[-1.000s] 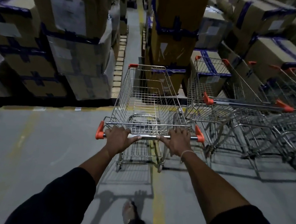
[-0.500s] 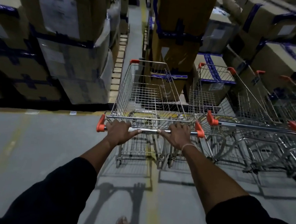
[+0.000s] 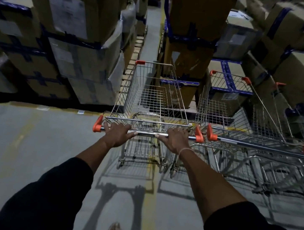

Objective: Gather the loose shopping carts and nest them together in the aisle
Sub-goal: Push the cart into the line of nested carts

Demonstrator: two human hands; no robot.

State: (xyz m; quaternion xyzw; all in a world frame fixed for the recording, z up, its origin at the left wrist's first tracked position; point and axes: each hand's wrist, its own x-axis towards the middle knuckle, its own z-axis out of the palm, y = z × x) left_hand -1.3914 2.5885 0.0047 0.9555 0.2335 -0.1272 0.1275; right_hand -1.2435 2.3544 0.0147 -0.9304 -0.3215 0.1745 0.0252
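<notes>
Cart [image 3: 151, 100] sits straight ahead of me on the grey floor [image 3: 23, 149], its basket empty, its nose pointing at the stacked boxes [image 3: 82, 56]. My left hand [image 3: 116, 134] wraps the handle bar [image 3: 145, 133] near the left orange end cap, and my right hand [image 3: 173, 140] wraps it near the right cap; both are clenched on the bar, thumbs underneath. Just beside my cart on the right stands the row [image 3: 247, 135] of nested carts, its nearest handle almost touching mine at the orange caps.

As I judge it, my cart is parallel to the row, not behind it, so it cannot nest from where it stands. The rear of the row is out of sight to the right, so I cannot tell how much room is there. To do this well I would keep both hands wide apart on the bar for steering, draw the cart away from the boxes, swing it round to the rear of the row, and square it up before pushing. The caps are the risk: if I turn too tight, my right cap may snag the neighbouring handle. I would push in slowly and evenly, so the basket slides in without jamming.
</notes>
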